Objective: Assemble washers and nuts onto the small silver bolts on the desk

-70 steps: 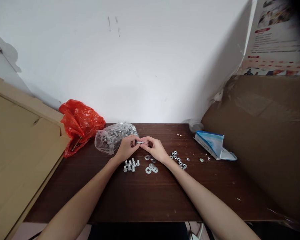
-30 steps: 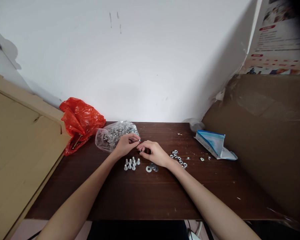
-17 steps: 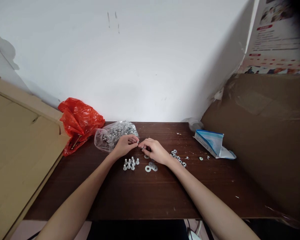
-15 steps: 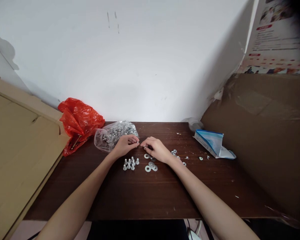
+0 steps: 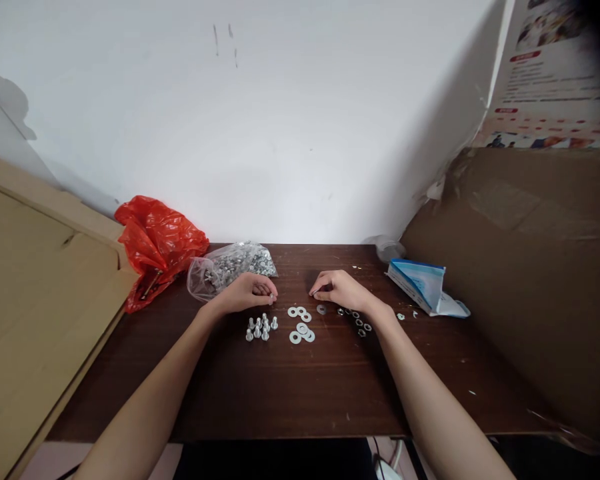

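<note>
My left hand (image 5: 247,292) is closed in a pinch on a small silver bolt (image 5: 271,299), above a group of several upright bolts (image 5: 258,327). My right hand (image 5: 340,290) is also pinched, with a small pale metal piece at its fingertips, too small to name. Between and below the hands lie several flat washers (image 5: 296,337), some overlapping. One more washer (image 5: 321,309) lies apart, just under my right fingers. Beneath my right wrist are scattered several hex nuts (image 5: 362,333).
Behind my left hand lies a clear bag (image 5: 237,261) full of small metal parts, beside a red plastic bag (image 5: 157,233). A blue-and-white packet (image 5: 423,283) lies at the right. Cardboard (image 5: 45,287) flanks the left side and a large carton (image 5: 535,267) the right.
My hands have moved apart: the right one went rightward from the left fingertips, uncovering washers and nuts. The left hand shifted slightly lower, and the bolt in it shows more clearly.
</note>
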Demonstrator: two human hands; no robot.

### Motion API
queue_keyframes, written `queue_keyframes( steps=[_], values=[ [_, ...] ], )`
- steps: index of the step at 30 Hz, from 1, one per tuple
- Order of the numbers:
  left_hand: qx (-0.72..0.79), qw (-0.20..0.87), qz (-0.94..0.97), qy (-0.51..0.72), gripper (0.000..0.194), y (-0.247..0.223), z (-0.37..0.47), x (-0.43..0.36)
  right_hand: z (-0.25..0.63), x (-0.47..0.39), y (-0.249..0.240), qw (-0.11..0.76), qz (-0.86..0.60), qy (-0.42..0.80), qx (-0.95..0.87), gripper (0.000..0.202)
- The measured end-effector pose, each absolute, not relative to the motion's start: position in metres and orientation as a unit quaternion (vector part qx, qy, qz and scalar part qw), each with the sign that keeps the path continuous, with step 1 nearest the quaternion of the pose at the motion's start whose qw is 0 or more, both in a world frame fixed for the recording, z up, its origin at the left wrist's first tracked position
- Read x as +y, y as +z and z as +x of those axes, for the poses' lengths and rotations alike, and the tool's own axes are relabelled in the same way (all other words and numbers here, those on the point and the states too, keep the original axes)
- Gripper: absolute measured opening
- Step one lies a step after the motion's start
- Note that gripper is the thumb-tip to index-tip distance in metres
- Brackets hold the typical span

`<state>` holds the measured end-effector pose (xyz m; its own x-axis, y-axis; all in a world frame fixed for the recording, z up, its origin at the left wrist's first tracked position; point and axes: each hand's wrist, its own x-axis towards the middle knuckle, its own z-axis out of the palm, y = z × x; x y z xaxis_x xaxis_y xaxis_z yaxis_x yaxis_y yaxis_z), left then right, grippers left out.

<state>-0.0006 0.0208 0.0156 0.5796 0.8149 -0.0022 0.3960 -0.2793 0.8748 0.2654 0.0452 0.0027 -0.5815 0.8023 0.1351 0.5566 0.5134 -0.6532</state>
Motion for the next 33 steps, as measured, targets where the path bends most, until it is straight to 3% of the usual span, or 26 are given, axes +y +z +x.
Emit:
queue_keyframes(
  steps=[6, 18, 24, 28, 33],
  values=[
    [0.385, 0.448, 0.783, 0.194, 0.024, 0.022, -0.003, 0.018, 0.290, 0.045, 0.007, 0.161, -0.472, 0.349, -0.794, 0.015],
    [0.373, 0.448, 0.800, 0.142, 0.024, 0.033, -0.008, 0.015, 0.297, 0.043, 0.009, 0.126, -0.475, 0.361, -0.793, 0.015],
    [0.371, 0.423, 0.815, 0.140, 0.030, 0.036, -0.007, 0.013, 0.291, 0.042, 0.011, 0.197, -0.482, 0.306, -0.797, 0.009],
    [0.369, 0.439, 0.804, 0.158, 0.031, 0.032, -0.006, 0.014, 0.274, 0.036, 0.013, 0.255, -0.411, 0.322, -0.814, 0.017],
    [0.373, 0.436, 0.802, 0.168, 0.030, 0.030, -0.005, 0.014, 0.249, 0.024, 0.016, 0.227, -0.343, 0.382, -0.827, 0.019]
  ],
)
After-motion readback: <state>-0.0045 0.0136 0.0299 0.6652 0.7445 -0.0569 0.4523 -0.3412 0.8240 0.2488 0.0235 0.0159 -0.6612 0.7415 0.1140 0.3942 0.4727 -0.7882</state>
